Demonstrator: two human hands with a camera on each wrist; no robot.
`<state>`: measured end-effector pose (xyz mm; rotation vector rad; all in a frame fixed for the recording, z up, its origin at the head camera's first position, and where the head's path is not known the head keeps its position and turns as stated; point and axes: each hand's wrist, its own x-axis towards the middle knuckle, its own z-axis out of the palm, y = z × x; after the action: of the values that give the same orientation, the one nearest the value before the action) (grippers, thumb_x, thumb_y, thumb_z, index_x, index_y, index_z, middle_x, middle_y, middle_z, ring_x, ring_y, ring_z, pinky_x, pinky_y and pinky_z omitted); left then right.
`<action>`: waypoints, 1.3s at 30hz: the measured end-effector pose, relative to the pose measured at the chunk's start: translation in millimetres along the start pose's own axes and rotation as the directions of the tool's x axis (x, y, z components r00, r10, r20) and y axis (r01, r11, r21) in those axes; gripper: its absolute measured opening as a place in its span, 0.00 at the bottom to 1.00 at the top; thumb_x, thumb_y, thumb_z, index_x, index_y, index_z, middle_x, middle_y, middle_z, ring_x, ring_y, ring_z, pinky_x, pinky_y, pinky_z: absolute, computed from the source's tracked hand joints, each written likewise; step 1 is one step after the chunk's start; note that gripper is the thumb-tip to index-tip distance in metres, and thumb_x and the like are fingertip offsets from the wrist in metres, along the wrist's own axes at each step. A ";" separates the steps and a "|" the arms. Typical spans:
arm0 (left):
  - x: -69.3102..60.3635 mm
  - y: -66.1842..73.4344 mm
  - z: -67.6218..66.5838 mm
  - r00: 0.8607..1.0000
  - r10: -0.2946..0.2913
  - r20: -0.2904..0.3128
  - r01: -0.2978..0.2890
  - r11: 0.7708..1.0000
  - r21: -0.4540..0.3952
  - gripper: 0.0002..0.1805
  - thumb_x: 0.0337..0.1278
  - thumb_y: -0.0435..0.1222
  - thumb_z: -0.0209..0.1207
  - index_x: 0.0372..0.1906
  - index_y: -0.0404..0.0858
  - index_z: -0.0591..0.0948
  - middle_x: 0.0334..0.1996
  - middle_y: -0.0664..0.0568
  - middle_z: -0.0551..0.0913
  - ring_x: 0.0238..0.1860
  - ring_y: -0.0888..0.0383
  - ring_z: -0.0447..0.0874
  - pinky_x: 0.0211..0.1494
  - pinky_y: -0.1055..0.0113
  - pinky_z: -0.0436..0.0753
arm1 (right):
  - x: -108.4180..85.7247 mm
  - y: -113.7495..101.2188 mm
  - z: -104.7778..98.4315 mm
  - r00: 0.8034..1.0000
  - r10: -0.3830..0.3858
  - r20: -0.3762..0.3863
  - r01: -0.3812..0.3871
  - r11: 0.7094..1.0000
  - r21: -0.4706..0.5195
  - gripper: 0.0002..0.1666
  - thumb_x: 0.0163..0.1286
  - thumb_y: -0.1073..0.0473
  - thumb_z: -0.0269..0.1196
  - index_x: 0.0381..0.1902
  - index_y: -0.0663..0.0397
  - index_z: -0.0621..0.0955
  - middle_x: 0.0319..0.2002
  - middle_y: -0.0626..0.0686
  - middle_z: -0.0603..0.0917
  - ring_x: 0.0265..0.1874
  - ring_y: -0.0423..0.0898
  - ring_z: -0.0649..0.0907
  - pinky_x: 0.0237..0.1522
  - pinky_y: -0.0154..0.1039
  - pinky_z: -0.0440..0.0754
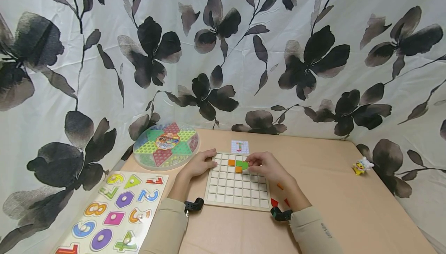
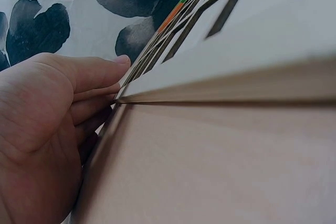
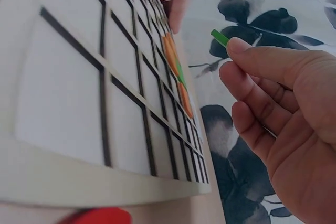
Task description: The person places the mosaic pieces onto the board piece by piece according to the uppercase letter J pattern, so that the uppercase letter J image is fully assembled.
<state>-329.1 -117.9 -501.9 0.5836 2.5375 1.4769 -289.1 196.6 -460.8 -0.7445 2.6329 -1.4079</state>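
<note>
So we're mid-placement, I'd say: a green tile (image 3: 219, 37) is pinched between the right hand's (image 1: 267, 167) thumb and fingertip, just above the board (image 1: 230, 190). Going clockwise from twelve as the wearer sees it, the hand sits around two o'clock over the grid, wrist coming in from five, and the tile's near twelve. The right wrist view shows a gap under it, so it's not down yet.

Already on the grid: another green tile (image 1: 239, 163), with one orange tile (image 1: 231, 162) at its nine and a second orange tile (image 1: 238, 170) at its six. Looks like they're copying the little card (image 1: 240, 147) past twelve. Next move probably calls for lining the edges up with a square, lowering it and letting go.

Left hand (image 1: 199, 164) isn't clenched — fingers fairly straight, touching the board's edge around ten, seemingly steadying it.
</note>
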 end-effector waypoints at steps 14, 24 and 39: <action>2.3 -3.9 1.1 1.000 0.010 -0.005 -0.010 1.000 0.011 0.30 0.70 0.36 0.64 0.72 0.31 0.74 0.79 0.42 0.66 0.82 0.42 0.57 0.86 0.48 0.56 | 3.7 -1.0 13.3 0.998 0.000 0.060 0.002 0.999 -0.041 0.13 0.62 0.68 0.75 0.44 0.61 0.87 0.32 0.50 0.84 0.32 0.43 0.80 0.34 0.30 0.82; -0.2 0.4 0.7 1.000 0.008 -0.010 -0.008 1.000 0.017 0.30 0.70 0.36 0.64 0.72 0.30 0.74 0.79 0.41 0.66 0.82 0.42 0.58 0.86 0.49 0.56 | 3.4 -1.7 17.7 0.996 0.022 0.083 -0.015 0.997 -0.081 0.12 0.63 0.66 0.75 0.43 0.62 0.87 0.31 0.49 0.84 0.32 0.44 0.80 0.32 0.30 0.81; -0.2 0.2 0.3 1.000 -0.009 -0.003 0.009 1.000 0.013 0.30 0.69 0.35 0.64 0.73 0.31 0.74 0.80 0.43 0.65 0.82 0.44 0.57 0.87 0.51 0.55 | 3.8 -2.1 24.1 0.991 0.028 0.127 -0.012 0.992 -0.124 0.10 0.62 0.64 0.77 0.40 0.58 0.87 0.28 0.45 0.83 0.30 0.42 0.80 0.32 0.30 0.81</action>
<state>-328.7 -117.7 -501.9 0.5710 2.5508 1.4598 -285.0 175.5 -472.5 -0.7904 2.6376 -1.1589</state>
